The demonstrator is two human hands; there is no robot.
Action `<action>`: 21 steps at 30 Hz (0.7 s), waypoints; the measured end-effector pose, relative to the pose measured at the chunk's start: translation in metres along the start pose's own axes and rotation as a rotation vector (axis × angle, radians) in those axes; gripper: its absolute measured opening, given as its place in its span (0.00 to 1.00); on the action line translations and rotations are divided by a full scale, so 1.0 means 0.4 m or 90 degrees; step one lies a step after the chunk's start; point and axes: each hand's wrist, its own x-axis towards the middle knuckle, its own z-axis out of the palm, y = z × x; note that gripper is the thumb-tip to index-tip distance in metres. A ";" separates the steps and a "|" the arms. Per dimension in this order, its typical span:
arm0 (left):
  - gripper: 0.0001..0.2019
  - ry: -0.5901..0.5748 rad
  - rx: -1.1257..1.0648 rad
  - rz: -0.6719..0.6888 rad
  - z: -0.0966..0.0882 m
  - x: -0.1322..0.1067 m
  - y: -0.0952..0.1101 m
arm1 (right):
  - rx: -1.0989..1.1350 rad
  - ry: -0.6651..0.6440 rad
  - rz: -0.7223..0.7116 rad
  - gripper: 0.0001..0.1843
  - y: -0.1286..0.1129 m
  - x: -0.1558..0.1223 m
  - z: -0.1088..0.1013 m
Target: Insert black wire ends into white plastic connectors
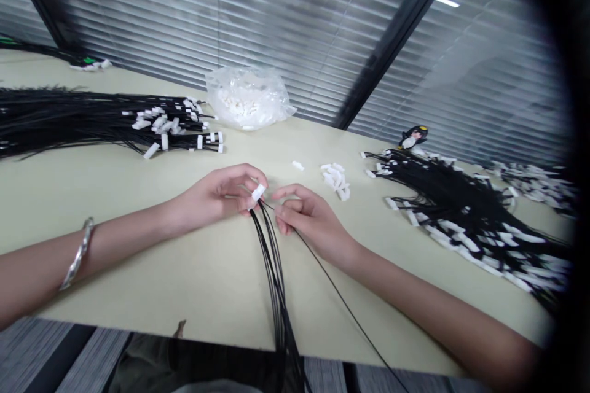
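Between the thumb and fingers of my left hand (233,191) is a small white connector housing (259,192). Several thin black wires (271,264) run from it down over the table's front edge. A second white piece shows partly by the fingertips, below the housing. My right hand (306,215), just to the right, pinches a single black wire (332,282) close to its end. That wire's tip reaches toward the housing; whether it is inside cannot be made out. From the right hand, the rest of the wire trails down to the lower right.
Loose white connectors (336,180) lie beyond my right hand. A clear plastic bag (249,98) of white parts stands at the back. Bundles of black wires with white connectors lie left (101,120) and right (461,202). A penguin figure (412,137) sits near the glass partition.
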 end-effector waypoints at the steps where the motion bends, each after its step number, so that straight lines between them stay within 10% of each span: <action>1: 0.09 -0.002 -0.008 -0.004 0.000 0.000 0.000 | 0.018 -0.008 -0.003 0.24 0.001 0.000 -0.003; 8: 0.10 0.064 -0.041 -0.080 -0.007 0.004 -0.003 | 0.280 0.009 -0.035 0.17 0.007 0.011 -0.042; 21: 0.10 0.062 -0.069 -0.116 -0.018 0.001 0.003 | 0.347 0.395 -0.113 0.19 0.096 0.095 -0.266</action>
